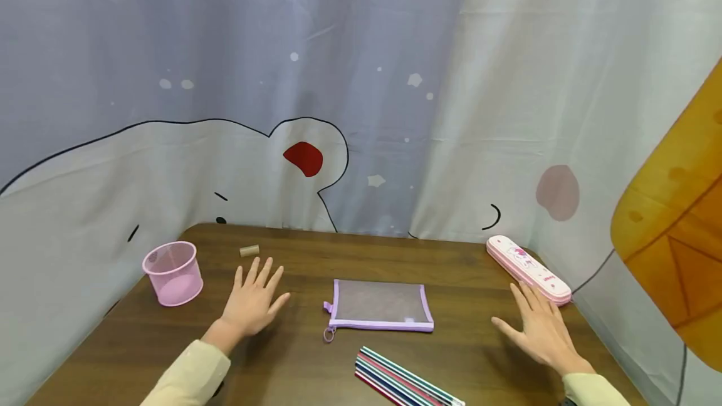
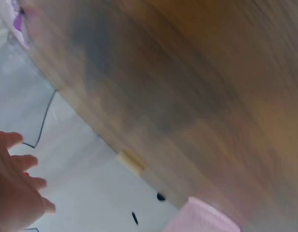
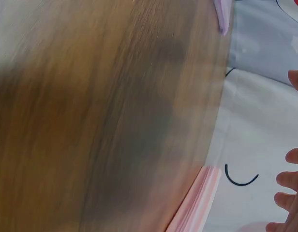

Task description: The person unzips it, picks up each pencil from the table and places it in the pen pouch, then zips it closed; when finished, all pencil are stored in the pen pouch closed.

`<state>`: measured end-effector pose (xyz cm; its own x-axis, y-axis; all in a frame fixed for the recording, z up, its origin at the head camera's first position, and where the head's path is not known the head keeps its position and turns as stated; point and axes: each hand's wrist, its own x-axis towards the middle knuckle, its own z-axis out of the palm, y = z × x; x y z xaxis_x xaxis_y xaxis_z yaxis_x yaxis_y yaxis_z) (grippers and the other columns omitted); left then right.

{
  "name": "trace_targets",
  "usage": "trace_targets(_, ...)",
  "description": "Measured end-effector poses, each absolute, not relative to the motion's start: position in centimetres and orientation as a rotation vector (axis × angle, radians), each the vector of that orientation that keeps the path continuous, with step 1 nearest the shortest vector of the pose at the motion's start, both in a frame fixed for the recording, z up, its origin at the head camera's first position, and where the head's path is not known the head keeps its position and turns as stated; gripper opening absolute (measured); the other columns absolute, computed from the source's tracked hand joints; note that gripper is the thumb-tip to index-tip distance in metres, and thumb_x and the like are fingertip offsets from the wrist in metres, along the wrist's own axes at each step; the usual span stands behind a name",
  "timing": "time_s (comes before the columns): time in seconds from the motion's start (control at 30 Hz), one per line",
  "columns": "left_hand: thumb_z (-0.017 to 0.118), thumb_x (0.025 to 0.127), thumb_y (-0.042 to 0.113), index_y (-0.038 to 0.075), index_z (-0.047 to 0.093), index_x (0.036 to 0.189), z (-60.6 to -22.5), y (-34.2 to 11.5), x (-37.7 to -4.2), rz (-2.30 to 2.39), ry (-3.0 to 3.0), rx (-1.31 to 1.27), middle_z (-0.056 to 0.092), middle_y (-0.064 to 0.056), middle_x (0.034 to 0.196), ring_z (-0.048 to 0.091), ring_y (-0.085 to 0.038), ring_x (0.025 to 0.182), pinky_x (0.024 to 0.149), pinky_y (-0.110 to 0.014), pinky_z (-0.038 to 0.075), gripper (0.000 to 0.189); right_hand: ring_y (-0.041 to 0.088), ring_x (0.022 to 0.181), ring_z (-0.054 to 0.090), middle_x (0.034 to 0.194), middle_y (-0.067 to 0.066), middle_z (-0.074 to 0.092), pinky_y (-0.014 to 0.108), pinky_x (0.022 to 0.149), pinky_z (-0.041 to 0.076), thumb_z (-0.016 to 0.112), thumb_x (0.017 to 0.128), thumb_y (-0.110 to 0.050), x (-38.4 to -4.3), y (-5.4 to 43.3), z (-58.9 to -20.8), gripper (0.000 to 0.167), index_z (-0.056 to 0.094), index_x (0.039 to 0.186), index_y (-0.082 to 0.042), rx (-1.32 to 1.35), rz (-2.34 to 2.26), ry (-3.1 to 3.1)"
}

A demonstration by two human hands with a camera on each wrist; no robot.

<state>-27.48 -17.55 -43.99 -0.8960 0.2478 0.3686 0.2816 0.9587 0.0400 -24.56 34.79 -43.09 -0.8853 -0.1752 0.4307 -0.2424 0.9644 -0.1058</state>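
Note:
Both hands hover over the table with nothing in them. The left hand (image 1: 248, 302) has its fingers spread and lies nearest a small tan cylinder (image 1: 249, 250); a pink cup (image 1: 173, 274) stands to its left. The right hand (image 1: 538, 324), fingers straight and thumb out, is just in front of a pink pencil case (image 1: 529, 269) with a printed lid. Between the hands lies a flat mesh zipper pouch (image 1: 380, 302) with purple edging and a ring on its zip. Nearer the front, several striped pencils (image 1: 403, 378) lie side by side at a slant.
The brown wooden table (image 1: 304, 362) ends at a printed curtain (image 1: 372, 80) along its back and right side. An orange-yellow shape (image 1: 677, 230) appears at the far right. In the left wrist view the cup (image 2: 202, 217) shows at the bottom edge.

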Motion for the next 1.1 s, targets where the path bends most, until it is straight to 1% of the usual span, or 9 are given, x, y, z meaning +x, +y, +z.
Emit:
trace_targets(0.1, 0.050, 0.086, 0.040, 0.006, 0.047, 0.127, -44.3, -16.2, -27.5, -0.201, -2.819, -0.382, 0.041, -0.019, 0.135, 0.028, -0.042, 0.128, 0.101, -0.062, 0.015, 0.053, 0.043, 0.124, 0.029, 0.135, 0.025, 0.034, 0.059, 0.097, 0.020, 0.056, 0.077, -0.053, -24.9, 33.6, -43.4, 0.081, 0.035, 0.132, 0.002, 0.304, 0.237, -2.716)
trace_targets(0.2, 0.054, 0.085, 0.034, 0.003, 0.054, 0.118, -44.6, -14.9, -27.5, -0.299, -2.888, -0.428, 0.054, -0.018, 0.121, 0.042, -0.040, 0.119, 0.100, -0.062, 0.020, 0.046, 0.042, 0.125, 0.030, 0.134, 0.024, 0.038, 0.058, 0.098, 0.023, 0.057, 0.077, -0.051, -25.5, 31.4, -44.2, 0.078, 0.036, 0.131, 0.001, 0.342, 0.254, -2.742)
trace_targets(0.37, 0.059, 0.082, 0.022, 0.002, 0.060, 0.104, -45.2, -12.3, -27.6, -0.426, -2.882, -0.612, 0.066, -0.011, 0.091, 0.062, -0.030, 0.088, 0.086, -0.050, 0.042, 0.029, 0.037, 0.117, 0.044, 0.125, 0.019, 0.050, 0.053, 0.093, 0.036, 0.058, 0.076, -0.052, -25.9, 27.3, -45.5, 0.074, 0.045, 0.126, 0.001, 0.435, 0.386, -2.852)
trace_targets(0.5, 0.058, 0.081, 0.018, 0.002, 0.060, 0.104, -45.3, -10.4, -27.5, -0.491, -2.890, -0.747, 0.065, -0.006, 0.080, 0.060, -0.019, 0.072, 0.065, -0.037, 0.048, 0.028, 0.036, 0.110, 0.050, 0.119, 0.017, 0.055, 0.051, 0.090, 0.039, 0.060, 0.075, -0.050, -26.1, 24.7, -46.0, 0.072, 0.048, 0.122, 0.002, 0.520, 0.598, -2.973)
trace_targets(0.6, 0.057, 0.081, 0.016, 0.000, 0.057, 0.110, -45.0, -9.4, -27.4, -0.559, -2.924, -0.798, 0.062, -0.002, 0.076, 0.053, -0.011, 0.065, 0.059, -0.032, 0.046, 0.033, 0.035, 0.109, 0.052, 0.118, 0.019, 0.056, 0.049, 0.091, 0.040, 0.063, 0.075, -0.045, -26.4, 23.6, -46.2, 0.069, 0.049, 0.121, 0.005, 0.604, 0.658, -2.981)
trace_targets(0.73, 0.055, 0.079, 0.008, -0.003, 0.056, 0.111, -44.8, -9.0, -27.3, -0.680, -2.919, -0.795, 0.063, -0.001, 0.073, 0.050, -0.009, 0.063, 0.059, -0.028, 0.044, 0.034, 0.032, 0.105, 0.056, 0.115, 0.019, 0.058, 0.046, 0.087, 0.044, 0.068, 0.073, -0.032, -26.5, 23.0, -46.4, 0.061, 0.051, 0.118, 0.005, 0.667, 0.677, -2.912)
trace_targets(0.9, 0.052, 0.074, -0.004, -0.004, 0.059, 0.105, -44.3, -9.4, -27.3, -0.854, -2.817, -0.772, 0.066, -0.011, 0.082, 0.056, -0.014, 0.069, 0.061, -0.029, 0.046, 0.032, 0.021, 0.083, 0.062, 0.095, 0.010, 0.065, 0.032, 0.071, 0.050, 0.069, 0.071, -0.009, -26.6, 22.8, -45.9, 0.035, 0.061, 0.103, -0.001, 0.647, 0.744, -2.741)
trace_targets(1.0, 0.050, 0.073, -0.008, -0.002, 0.061, 0.101, -43.7, -9.6, -27.5, -0.886, -2.726, -0.726, 0.066, -0.012, 0.086, 0.058, -0.017, 0.075, 0.065, -0.031, 0.048, 0.031, 0.011, 0.069, 0.060, 0.081, 0.004, 0.065, 0.023, 0.061, 0.049, 0.069, 0.071, -0.004, -26.8, 22.9, -45.0, 0.022, 0.066, 0.093, -0.004, 0.593, 0.818, -2.628)
trace_targets(1.1, 0.052, 0.073, -0.008, 0.001, 0.064, 0.095, -43.0, -9.4, -27.7, -0.932, -2.642, -0.649, 0.064, -0.009, 0.084, 0.058, -0.017, 0.076, 0.067, -0.030, 0.048, 0.026, 0.005, 0.064, 0.057, 0.076, 0.002, 0.066, 0.020, 0.058, 0.048, 0.067, 0.074, -0.004, -26.9, 23.1, -44.0, 0.017, 0.067, 0.091, -0.007, 0.518, 0.907, -2.545)
